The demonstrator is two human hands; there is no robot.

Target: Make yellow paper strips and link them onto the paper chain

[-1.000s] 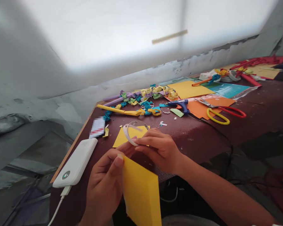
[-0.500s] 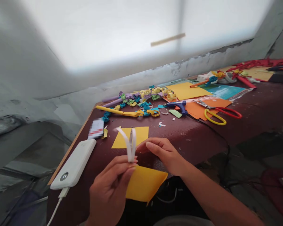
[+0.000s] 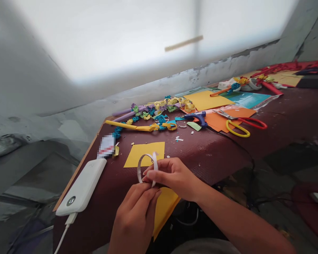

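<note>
**White loop pinched above yellow paper!**

Out on the counter, a flat yellow sheet lies just behind my loop, glue gun and scissors farther right, power bank left. My left hand curls tight on the yellow paper; my right hand pinches the loop, thumb to fingers, forearm slanting in from lower right.
</note>
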